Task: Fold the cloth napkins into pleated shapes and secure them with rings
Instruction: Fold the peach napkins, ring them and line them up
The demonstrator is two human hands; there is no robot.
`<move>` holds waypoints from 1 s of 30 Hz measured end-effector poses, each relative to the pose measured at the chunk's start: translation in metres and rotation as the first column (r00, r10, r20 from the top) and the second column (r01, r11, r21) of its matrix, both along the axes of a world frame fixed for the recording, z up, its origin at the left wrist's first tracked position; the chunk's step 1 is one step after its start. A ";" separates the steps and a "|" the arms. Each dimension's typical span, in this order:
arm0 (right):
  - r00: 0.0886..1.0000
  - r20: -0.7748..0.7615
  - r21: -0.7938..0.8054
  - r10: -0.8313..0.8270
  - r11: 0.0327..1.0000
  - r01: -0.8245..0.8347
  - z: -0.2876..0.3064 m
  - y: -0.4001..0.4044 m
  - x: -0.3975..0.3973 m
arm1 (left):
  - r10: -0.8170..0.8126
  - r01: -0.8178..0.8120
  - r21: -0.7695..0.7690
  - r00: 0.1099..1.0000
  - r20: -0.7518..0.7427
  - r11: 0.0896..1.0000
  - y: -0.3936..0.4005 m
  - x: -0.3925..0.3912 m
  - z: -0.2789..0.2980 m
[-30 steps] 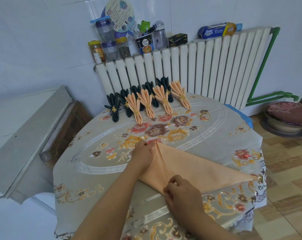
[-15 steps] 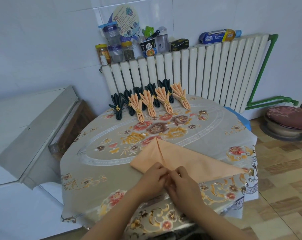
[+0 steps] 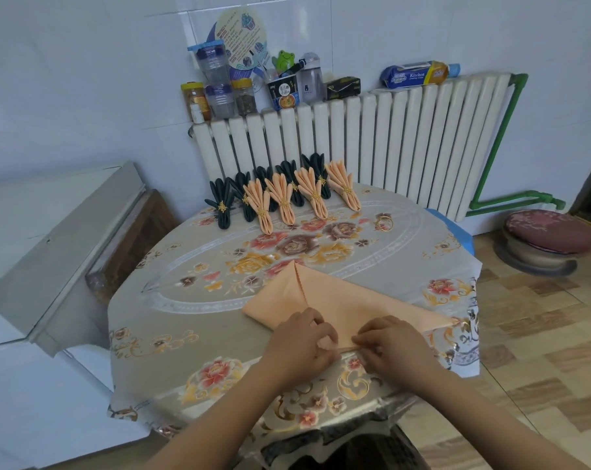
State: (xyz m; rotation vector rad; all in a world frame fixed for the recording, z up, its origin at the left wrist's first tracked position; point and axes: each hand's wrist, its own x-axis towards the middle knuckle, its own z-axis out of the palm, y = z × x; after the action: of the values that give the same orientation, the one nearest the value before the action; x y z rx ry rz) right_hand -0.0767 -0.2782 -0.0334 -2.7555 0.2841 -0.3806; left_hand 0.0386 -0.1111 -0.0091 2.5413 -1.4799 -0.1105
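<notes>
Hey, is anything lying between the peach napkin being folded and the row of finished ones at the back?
Nothing visible: only bare floral tablecloth lies between the peach napkin and the finished napkins. Both hands, left and right, pinch its near edge.

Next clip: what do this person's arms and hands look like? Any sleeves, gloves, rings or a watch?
Both forearms are bare as far as the frame shows: no sleeves in view. The left hand and right hand wear no gloves. No watch, bracelet or finger ring is visible on either. Nails look short and unpainted, though they are too small to be sure.
</notes>
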 end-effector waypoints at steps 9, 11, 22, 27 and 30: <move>0.983 0.060 -0.256 0.174 0.954 -0.153 0.003 -0.033 -0.010 | 0.104 -0.103 -0.074 0.995 0.001 0.992 -0.004 -0.012 -0.007; 0.987 0.004 -0.386 0.160 0.911 -0.146 0.004 -0.039 -0.013 | 0.133 -0.134 -0.082 0.991 -0.024 0.988 -0.007 -0.014 -0.006; 0.989 0.045 -0.723 0.143 0.688 -0.067 0.072 -0.057 0.053 | 0.266 -0.270 0.003 0.948 -0.173 0.963 -0.018 -0.013 0.004; 0.971 -0.129 -0.678 0.201 0.697 -0.234 0.086 -0.036 0.102 | 0.312 -0.328 -0.034 0.922 -0.229 0.944 -0.018 -0.013 0.005; 0.957 -0.170 -0.677 0.235 0.677 -0.287 0.083 -0.024 0.127 | 0.317 -0.342 -0.049 0.910 -0.266 0.939 -0.017 -0.011 0.008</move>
State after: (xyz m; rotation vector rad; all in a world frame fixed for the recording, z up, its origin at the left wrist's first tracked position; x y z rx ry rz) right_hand 0.0499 -0.3018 0.0492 -3.4921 -0.3283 -0.3688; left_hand 0.0276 -0.1278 -0.0011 2.5435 -0.9256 -0.2948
